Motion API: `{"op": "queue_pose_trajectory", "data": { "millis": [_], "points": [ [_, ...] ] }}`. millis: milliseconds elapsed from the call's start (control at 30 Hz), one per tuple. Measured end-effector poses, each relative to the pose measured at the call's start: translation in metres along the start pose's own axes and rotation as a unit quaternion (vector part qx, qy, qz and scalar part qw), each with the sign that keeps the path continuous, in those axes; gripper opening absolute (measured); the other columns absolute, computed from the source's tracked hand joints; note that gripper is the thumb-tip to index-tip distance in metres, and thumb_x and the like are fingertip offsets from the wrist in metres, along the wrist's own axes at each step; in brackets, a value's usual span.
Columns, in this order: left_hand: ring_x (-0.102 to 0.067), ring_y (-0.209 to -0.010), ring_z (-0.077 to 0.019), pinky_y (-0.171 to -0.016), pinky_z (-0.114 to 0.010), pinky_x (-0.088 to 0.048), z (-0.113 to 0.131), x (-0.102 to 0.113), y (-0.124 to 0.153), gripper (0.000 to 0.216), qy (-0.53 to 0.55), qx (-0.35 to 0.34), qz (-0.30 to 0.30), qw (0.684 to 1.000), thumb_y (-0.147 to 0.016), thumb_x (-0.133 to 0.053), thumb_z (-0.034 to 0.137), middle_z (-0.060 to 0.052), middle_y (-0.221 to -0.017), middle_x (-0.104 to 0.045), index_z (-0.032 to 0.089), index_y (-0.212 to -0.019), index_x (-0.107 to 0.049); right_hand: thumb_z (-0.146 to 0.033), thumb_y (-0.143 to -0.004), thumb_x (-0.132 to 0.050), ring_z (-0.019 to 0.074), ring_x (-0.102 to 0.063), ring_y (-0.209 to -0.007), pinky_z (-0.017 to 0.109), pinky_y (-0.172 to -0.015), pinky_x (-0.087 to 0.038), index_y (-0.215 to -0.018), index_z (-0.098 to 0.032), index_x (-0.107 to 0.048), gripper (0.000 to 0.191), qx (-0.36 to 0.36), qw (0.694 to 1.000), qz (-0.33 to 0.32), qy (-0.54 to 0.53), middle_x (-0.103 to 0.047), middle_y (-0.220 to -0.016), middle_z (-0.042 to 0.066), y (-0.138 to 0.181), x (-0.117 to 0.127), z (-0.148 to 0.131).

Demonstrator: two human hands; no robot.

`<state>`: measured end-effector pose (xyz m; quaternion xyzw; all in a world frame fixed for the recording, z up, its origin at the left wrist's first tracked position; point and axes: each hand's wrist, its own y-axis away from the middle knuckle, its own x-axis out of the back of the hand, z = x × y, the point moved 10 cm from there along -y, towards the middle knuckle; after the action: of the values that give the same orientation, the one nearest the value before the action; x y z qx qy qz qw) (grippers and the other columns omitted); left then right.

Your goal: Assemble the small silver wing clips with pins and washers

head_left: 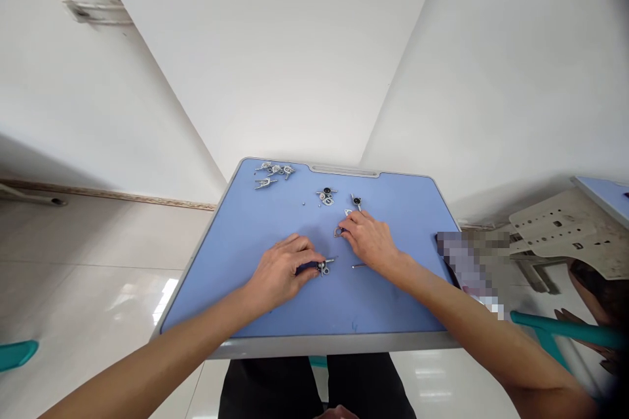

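Note:
My left hand (287, 268) is closed, thumb and fingers gripping a small metal assembly (325, 268) with a dark round centre and a thin rod, low over the blue desk (236, 275). Between the fingertips of my right hand (369, 240) is a thin flat metal plate (337, 232) with a hole. Just beyond that hand lie a pale flat plate (348, 212) and a metal part with a black round centre (356, 201). A slim metal rod (359, 266) lies partly behind my right wrist.
Several metal assemblies (275, 170) sit at the desk's far left corner. A small group of parts (327, 198) and a tiny loose piece (303, 203) lie mid-desk. A blurred-out flat device (464, 268) rests at the right edge. White walls (275, 59) stand behind.

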<state>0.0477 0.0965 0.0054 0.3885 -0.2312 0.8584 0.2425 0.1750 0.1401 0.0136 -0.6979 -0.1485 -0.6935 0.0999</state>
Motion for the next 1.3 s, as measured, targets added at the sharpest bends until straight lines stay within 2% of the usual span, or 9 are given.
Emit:
{"op": "queue_pose_trajectory", "data": {
  "millis": [233, 367, 433, 500, 633, 800, 900, 1033, 1300],
  "points": [
    [-0.057, -0.089, -0.0191, -0.073, -0.03, -0.045, 0.0, 0.0, -0.001, 0.017, 0.003, 0.001, -0.007, 1.0, -0.085, -0.067, 0.016, -0.002, -0.095, -0.067, 0.025, -0.1, -0.069, -0.023, -0.095, -0.053, 0.0235, -0.056, -0.103, 0.028, -0.056, -0.04, -0.098, -0.021, -0.069, 0.016, -0.028, 0.999, 0.009, -0.028, -0.066, -0.106, 0.007, 0.005, 0.0, 0.003],
    [-0.057, -0.089, -0.0194, -0.076, -0.03, -0.045, 0.001, 0.001, -0.002, 0.024, 0.006, -0.008, -0.009, 1.0, -0.081, -0.071, 0.016, -0.001, -0.095, -0.068, 0.023, -0.103, -0.067, -0.027, -0.094, -0.055, 0.0226, -0.055, -0.107, 0.028, -0.063, -0.042, -0.12, -0.024, -0.062, 0.027, -0.021, 0.997, 0.034, -0.061, -0.062, -0.118, 0.006, 0.005, 0.003, 0.002],
    [-0.057, -0.088, -0.0192, -0.076, -0.03, -0.045, 0.0, 0.002, -0.002, 0.025, 0.014, -0.003, -0.004, 1.0, -0.08, -0.073, 0.016, 0.0, -0.094, -0.068, 0.023, -0.103, -0.066, -0.029, -0.094, -0.056, 0.0224, -0.054, -0.108, 0.028, -0.065, -0.042, -0.123, -0.026, -0.06, 0.03, -0.005, 0.997, 0.031, -0.074, -0.062, -0.119, 0.005, 0.004, 0.003, -0.004],
    [-0.057, -0.087, -0.0187, -0.076, -0.03, -0.045, -0.002, 0.004, -0.001, 0.024, 0.026, 0.01, 0.004, 1.0, -0.079, -0.073, 0.015, 0.0, -0.092, -0.067, 0.022, -0.101, -0.065, -0.028, -0.094, -0.056, 0.0221, -0.055, -0.107, 0.027, -0.065, -0.04, -0.116, -0.026, -0.065, 0.023, 0.0, 0.996, 0.013, -0.084, -0.063, -0.114, 0.005, 0.002, 0.0, -0.008],
    [-0.057, -0.087, -0.0187, -0.075, -0.03, -0.045, -0.003, 0.004, -0.001, 0.017, 0.029, 0.017, 0.013, 0.999, -0.08, -0.072, 0.014, 0.0, -0.092, -0.067, 0.021, -0.094, -0.065, -0.023, -0.092, -0.059, 0.0212, -0.057, -0.103, 0.027, -0.067, -0.038, -0.101, -0.023, -0.069, 0.013, -0.033, 0.991, 0.0, -0.126, -0.066, -0.106, 0.005, 0.0, -0.002, -0.005],
    [-0.057, -0.087, -0.0186, -0.072, -0.029, -0.044, 0.001, 0.004, 0.0, 0.014, 0.016, -0.007, 0.025, 1.0, -0.083, -0.068, 0.015, 0.0, -0.093, -0.067, 0.024, -0.094, -0.068, -0.027, -0.092, -0.058, 0.0152, -0.06, -0.074, 0.026, -0.062, -0.035, -0.087, -0.022, -0.067, 0.011, -0.065, 0.984, -0.002, -0.165, -0.069, -0.083, 0.0, 0.008, -0.005, 0.002],
    [-0.057, -0.087, -0.0186, -0.073, -0.03, -0.045, 0.001, 0.006, 0.001, 0.019, 0.031, -0.012, 0.03, 0.999, -0.083, -0.068, 0.015, -0.001, -0.095, -0.067, 0.024, -0.1, -0.068, -0.029, -0.093, -0.056, 0.0123, -0.057, -0.064, 0.024, -0.059, -0.035, -0.084, -0.022, -0.064, 0.015, -0.072, 0.975, -0.006, -0.208, -0.066, -0.071, -0.003, 0.02, -0.008, 0.001],
    [-0.057, -0.089, -0.0183, -0.073, -0.029, -0.045, 0.002, 0.008, 0.001, 0.019, 0.051, -0.007, 0.033, 0.998, -0.084, -0.069, 0.019, -0.001, -0.096, -0.067, 0.024, -0.102, -0.067, -0.029, -0.091, -0.056, 0.0126, -0.057, -0.062, 0.024, -0.059, -0.034, -0.082, -0.021, -0.062, 0.013, -0.09, 0.957, 0.025, -0.274, -0.067, -0.07, -0.003, 0.035, -0.009, -0.002],
    [-0.056, -0.086, -0.02, -0.076, -0.033, -0.045, 0.013, 0.002, -0.001, 0.015, -0.012, -0.032, 0.045, 0.998, -0.082, -0.072, 0.021, -0.003, -0.093, -0.067, 0.023, -0.097, -0.069, -0.024, -0.089, -0.057, 0.0133, -0.056, -0.06, 0.026, -0.059, -0.032, -0.082, -0.021, -0.06, 0.008, -0.076, 0.956, 0.053, -0.279, -0.066, -0.069, -0.002, 0.044, -0.015, -0.018]
  ]
}}
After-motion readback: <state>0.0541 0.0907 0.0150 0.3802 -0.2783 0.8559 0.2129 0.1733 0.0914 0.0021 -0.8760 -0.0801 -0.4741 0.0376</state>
